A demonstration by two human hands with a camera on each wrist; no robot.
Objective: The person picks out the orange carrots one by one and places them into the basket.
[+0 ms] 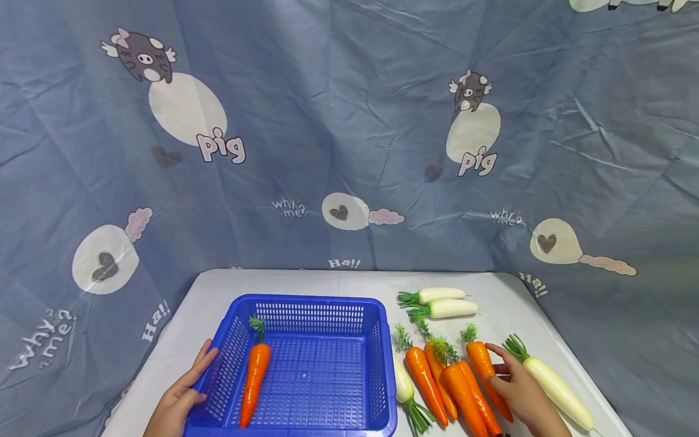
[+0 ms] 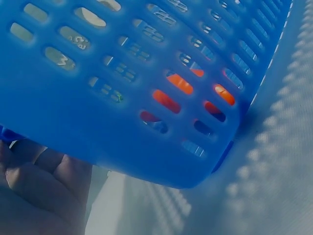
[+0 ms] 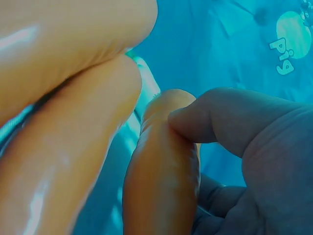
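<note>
A blue plastic basket (image 1: 311,376) with slotted walls stands on the white table, one orange carrot (image 1: 255,382) lying inside near its left wall. My left hand (image 1: 182,394) holds the basket's left rim; the left wrist view shows its fingers beside the slotted wall. Right of the basket, my right hand (image 1: 521,388) pinches another carrot (image 1: 483,364) between thumb and fingers. In the right wrist view the thumb (image 3: 195,120) presses on this carrot's thick end. Several more carrots (image 1: 426,379) with green tops lie just left of that hand.
Two white radishes (image 1: 450,308) lie at the back right. A longer white radish (image 1: 559,388) is to the right of my right hand, and another (image 1: 403,382) lies against the basket's right side. Patterned blue-grey cloth (image 1: 349,152) hangs behind the table (image 1: 338,279).
</note>
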